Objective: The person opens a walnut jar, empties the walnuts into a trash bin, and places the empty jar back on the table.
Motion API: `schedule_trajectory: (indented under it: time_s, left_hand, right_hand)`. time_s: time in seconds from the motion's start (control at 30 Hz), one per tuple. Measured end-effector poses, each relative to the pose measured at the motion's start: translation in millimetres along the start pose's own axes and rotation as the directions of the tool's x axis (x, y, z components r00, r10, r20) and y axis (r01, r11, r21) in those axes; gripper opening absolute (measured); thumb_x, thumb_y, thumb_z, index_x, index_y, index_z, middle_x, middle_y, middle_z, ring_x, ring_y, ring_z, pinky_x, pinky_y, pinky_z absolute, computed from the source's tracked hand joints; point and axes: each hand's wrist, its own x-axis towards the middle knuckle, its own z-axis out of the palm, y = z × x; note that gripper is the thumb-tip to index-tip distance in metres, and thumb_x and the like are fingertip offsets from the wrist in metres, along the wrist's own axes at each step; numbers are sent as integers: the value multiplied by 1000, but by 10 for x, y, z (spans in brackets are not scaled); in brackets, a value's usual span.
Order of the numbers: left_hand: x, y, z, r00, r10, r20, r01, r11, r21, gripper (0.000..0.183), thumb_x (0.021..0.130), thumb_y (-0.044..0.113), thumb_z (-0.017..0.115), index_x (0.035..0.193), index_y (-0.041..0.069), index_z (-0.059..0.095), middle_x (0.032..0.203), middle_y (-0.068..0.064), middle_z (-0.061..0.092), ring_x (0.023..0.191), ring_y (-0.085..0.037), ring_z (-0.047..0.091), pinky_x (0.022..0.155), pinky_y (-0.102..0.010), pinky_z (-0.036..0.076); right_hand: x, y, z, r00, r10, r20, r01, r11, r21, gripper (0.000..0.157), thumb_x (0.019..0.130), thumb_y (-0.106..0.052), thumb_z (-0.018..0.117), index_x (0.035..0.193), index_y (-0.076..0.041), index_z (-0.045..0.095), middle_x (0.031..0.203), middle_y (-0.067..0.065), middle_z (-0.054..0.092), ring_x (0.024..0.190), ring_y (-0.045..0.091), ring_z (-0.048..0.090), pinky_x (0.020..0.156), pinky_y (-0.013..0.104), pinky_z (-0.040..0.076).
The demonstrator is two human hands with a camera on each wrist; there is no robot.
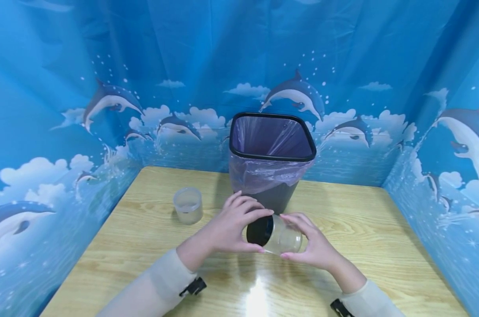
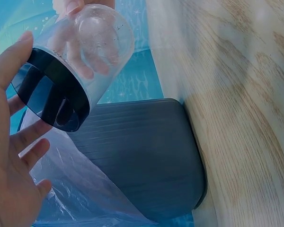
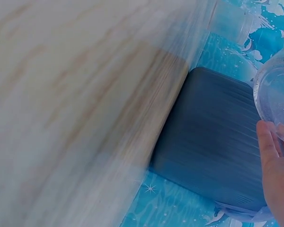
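Note:
A clear jar (image 1: 285, 238) with a black lid (image 1: 259, 230) is held on its side above the table, in front of the bin. My left hand (image 1: 236, 223) grips the lid end between thumb and fingers, and in the left wrist view the other fingers spread beneath the lid. At the clear base end, my right hand (image 1: 317, 245) pinches the jar's body with thumb and fingertips. The jar looks see-through in the left wrist view, with small specks near its base. Only part of it shows in the right wrist view.
Behind the hands stands a grey bin (image 1: 279, 193) with a black rim and a purple plastic liner (image 1: 259, 176). A translucent cup-like container (image 1: 188, 207) stands left of it on the wooden table (image 1: 136, 246). Blue dolphin-print curtains (image 1: 199, 53) surround the table's back and sides.

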Motion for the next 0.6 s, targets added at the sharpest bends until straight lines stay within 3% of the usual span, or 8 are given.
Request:
schedule_trajectory:
  time_s: [0.13,0.37,0.47,0.6]
  left_hand:
    - [-5,-5,1,1000,27,6,-27,1000,0,87,74,66,77,147,27,50,140,-1,53,132,-24,43,116,-60,20]
    - [-14,-6,7,998,58,-7,-58,998,-13,91,73,61,81,150,26,46,146,-1,50,135,-23,43,116,-60,22]
    - [-23,-1,8,999,48,-8,-48,998,-30,96,72,62,82,152,24,42,149,-2,47,136,-23,42,116,-59,21]
    - [-42,13,10,1000,-15,-5,15,999,-40,98,75,67,75,154,21,38,148,-2,47,136,-22,40,117,-58,19]
  right_hand:
    - [0,19,3,1000,1,-4,-1,1000,-3,86,67,-7,92,141,3,50,132,7,54,119,14,57,103,35,47]
    - [-54,356,78,1000,-4,-10,4,1000,-9,92,64,-7,94,144,0,48,135,9,52,122,18,56,104,34,46]
    - [-67,411,82,1000,-3,-16,3,1000,-12,94,64,-11,95,145,-3,47,136,7,52,121,23,57,104,37,47]
    - [-75,426,70,1000,0,-18,0,1000,2,93,67,-17,95,146,-7,48,137,3,52,120,25,58,103,38,47]
